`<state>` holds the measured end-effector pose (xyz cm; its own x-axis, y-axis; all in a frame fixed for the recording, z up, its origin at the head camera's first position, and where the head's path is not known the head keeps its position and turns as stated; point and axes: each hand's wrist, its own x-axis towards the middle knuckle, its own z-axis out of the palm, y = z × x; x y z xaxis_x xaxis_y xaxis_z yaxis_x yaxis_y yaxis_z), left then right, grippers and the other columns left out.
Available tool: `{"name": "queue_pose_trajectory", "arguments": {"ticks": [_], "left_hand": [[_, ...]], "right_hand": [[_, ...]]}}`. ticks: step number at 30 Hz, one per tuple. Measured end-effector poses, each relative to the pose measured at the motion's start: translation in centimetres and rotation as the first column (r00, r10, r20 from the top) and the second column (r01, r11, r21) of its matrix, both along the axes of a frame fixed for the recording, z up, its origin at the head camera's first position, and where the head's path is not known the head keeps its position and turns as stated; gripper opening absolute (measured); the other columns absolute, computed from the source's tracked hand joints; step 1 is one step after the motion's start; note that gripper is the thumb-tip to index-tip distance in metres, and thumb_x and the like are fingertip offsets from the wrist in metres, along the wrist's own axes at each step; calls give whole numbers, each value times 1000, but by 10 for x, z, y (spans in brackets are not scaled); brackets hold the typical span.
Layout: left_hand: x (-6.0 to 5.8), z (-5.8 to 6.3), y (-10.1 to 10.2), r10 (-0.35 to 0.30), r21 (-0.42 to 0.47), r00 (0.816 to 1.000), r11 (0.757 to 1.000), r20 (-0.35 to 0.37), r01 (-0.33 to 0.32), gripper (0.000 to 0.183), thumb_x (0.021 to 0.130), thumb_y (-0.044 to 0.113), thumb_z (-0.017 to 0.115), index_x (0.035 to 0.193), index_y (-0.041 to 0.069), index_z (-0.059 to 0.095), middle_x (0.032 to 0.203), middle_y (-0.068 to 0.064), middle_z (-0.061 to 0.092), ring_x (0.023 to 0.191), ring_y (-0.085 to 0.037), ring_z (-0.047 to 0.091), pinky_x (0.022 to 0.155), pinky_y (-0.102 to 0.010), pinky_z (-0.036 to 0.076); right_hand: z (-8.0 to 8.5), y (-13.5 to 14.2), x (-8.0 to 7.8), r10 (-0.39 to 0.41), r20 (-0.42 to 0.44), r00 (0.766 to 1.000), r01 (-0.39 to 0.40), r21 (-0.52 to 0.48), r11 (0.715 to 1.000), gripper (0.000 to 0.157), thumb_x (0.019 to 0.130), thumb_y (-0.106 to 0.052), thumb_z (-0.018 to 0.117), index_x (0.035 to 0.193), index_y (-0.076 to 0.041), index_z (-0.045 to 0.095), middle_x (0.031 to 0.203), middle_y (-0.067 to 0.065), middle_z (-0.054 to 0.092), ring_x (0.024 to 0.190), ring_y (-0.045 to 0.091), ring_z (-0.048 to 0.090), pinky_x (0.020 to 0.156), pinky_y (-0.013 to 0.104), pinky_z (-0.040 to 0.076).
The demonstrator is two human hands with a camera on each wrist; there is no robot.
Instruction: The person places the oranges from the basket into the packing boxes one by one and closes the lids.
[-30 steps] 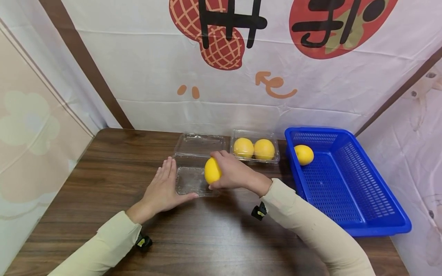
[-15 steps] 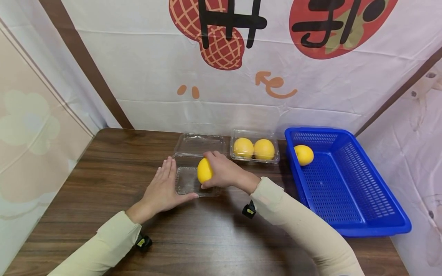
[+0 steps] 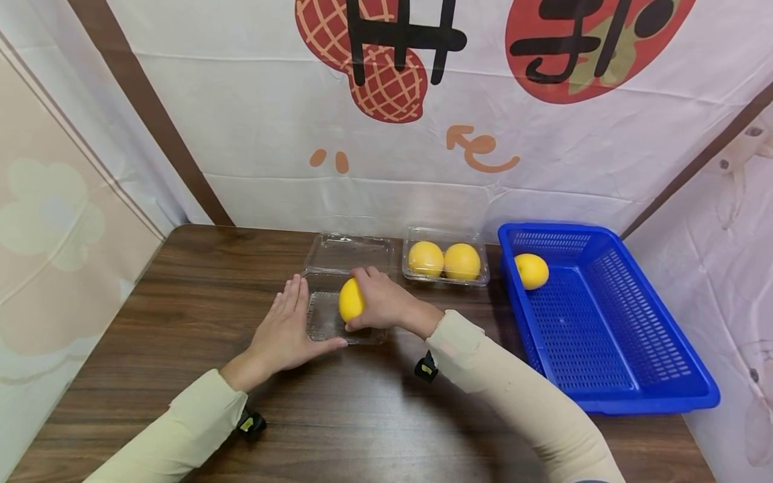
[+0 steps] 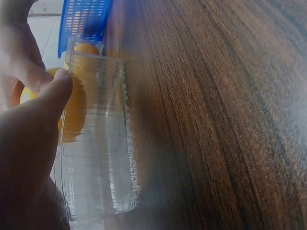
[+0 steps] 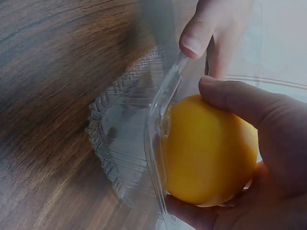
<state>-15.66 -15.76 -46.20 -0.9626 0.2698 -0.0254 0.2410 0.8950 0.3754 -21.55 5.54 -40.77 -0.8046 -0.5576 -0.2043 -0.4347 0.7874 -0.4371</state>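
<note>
My right hand [image 3: 389, 302] grips a yellow-orange orange [image 3: 350, 300], fingers over its far side and thumb on the near side. The fruit is low over the base of a clear plastic clamshell box [image 3: 321, 323], whose lid [image 3: 351, 253] lies folded back toward the wall. In the right wrist view the orange [image 5: 211, 151] sits right at the box's rim [image 5: 156, 129]. My left hand [image 3: 282, 337] rests at the box's left end, fingers straight and spread, thumb along its front rim. The left wrist view shows that thumb [image 4: 57, 93] at the rim.
A second clear box [image 3: 445, 280], closed with two oranges inside, stands back right of the open one. Farther right is a blue plastic basket [image 3: 682, 362] with one orange [image 3: 532, 271] in its back left corner. A printed cloth [image 3: 253, 121] hangs behind the wooden table [image 3: 199, 295].
My right hand has carried the orange leftward, farther over the open box's base. The left hand, both boxes and the basket have stayed in place.
</note>
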Motion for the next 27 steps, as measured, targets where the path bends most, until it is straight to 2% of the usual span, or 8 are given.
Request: {"name": "queue_pose_trajectory", "arguments": {"ticks": [10, 19, 27], "left_hand": [[0, -1, -1, -1, -4, 1000, 1000, 2, 1, 138, 76, 82, 65, 157, -14, 6, 165, -33, 3, 153, -46, 8, 124, -57, 13], [0, -1, 0, 0, -2, 1000, 1000, 9, 0, 139, 76, 83, 64, 157, -14, 6, 165, -32, 0, 153, -46, 8, 124, -57, 13], [0, 1, 0, 0, 2, 1000, 1000, 14, 0, 138, 76, 81, 66, 157, -14, 6, 165, -32, 1, 153, -47, 8, 124, -57, 13]], "right_hand": [[-6, -4, -2, 35, -26, 999, -34, 40, 999, 96, 76, -38, 90, 149, -3, 39, 131, 15, 53, 107, 23, 57, 88, 35, 54], [-16, -11, -1, 39, -13, 999, -38, 77, 996, 95, 77, -39, 89, 150, -6, 39, 133, 14, 51, 108, 22, 56, 88, 34, 54], [-25, -16, -2, 27, -6, 1000, -27, 73, 997, 92, 79, -40, 86, 149, -4, 39, 131, 14, 52, 104, 21, 56, 83, 31, 54]]}}
